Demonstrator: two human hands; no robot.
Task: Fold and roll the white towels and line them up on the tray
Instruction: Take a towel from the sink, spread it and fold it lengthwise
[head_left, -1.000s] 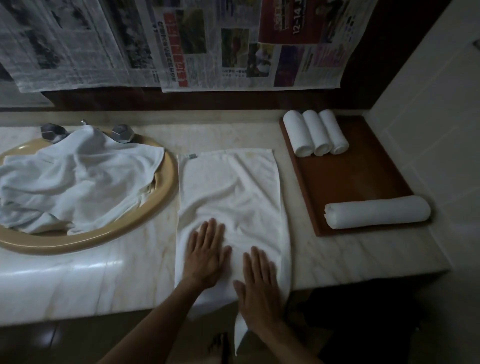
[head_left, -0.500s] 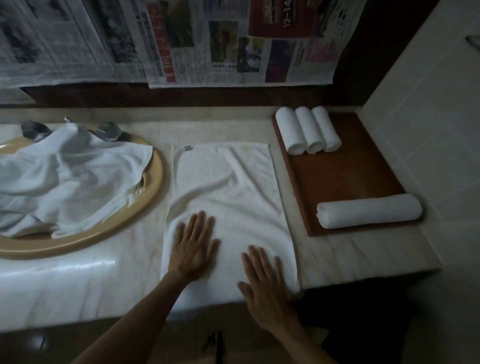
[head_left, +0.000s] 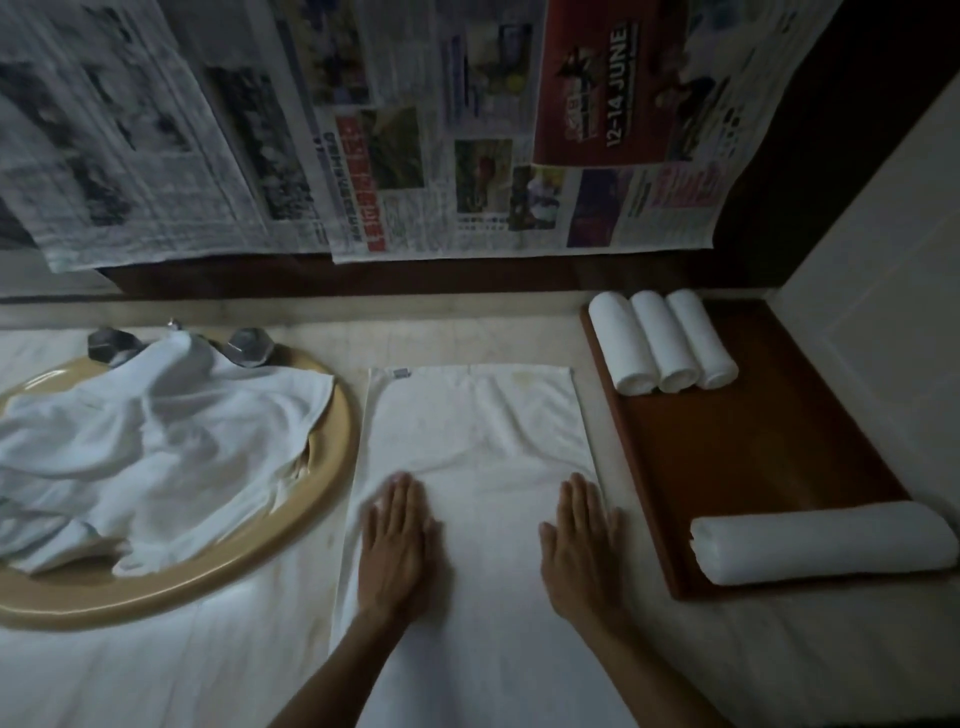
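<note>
Pressing the flat towel (head_left: 478, 467) with spread left hand (head_left: 397, 545) and right hand (head_left: 582, 545), you're working between the towel-heaped sink (head_left: 322, 499) left and tray (head_left: 727, 467) right.

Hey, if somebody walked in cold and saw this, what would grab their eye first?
Two hands, left hand and right hand, pressed flat on a white towel spread on the marble counter. To the right, a brown tray holds three small rolled towels at the back and one long roll in front.

Back wall: printed newspaper sheets (head_left: 363, 130) hang over dark brown wood, upper frame.
Right wall: pale tiles (head_left: 883, 291).
Light: dim.
</note>
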